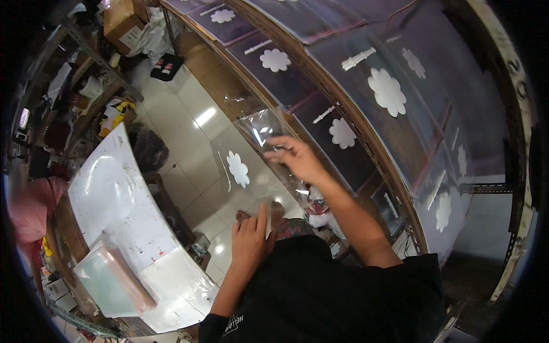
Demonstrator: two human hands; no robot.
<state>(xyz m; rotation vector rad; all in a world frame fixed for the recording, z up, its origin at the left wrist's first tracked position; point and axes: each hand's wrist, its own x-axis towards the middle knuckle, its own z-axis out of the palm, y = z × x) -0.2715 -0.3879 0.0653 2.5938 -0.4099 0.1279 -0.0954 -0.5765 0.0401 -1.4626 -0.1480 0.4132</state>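
The clear sheet (258, 186) is in front of you, above the tiled floor (182, 150), well apart from the white surface (111, 183) on your left. It shows a white flower (237, 169) with a thin white strip (224, 171) just beside it, and glare streaks its far end. Your left grip (249, 237) is at the near edge, index finger stretched forward; you hide its underside, so I cannot tell whether it pinches the plastic. Your right grip (294, 160) is over the sheet's right side, fingers half bent and blurred (the film is so clear that contact is hard to read), so I cannot tell whether it is closed on anything.

Close to your right stands a rack (329, 83) with brown edges, bearing dark, see-through panels (400, 146), several with a white flower and a short white bar. On the surface lies a stack of films (111, 280), greenish and pinkish. Beyond its left edge is a person in pink (37, 208). Farther off are cluttered shelves (86, 77) and, near the top, a cardboard box (124, 26).
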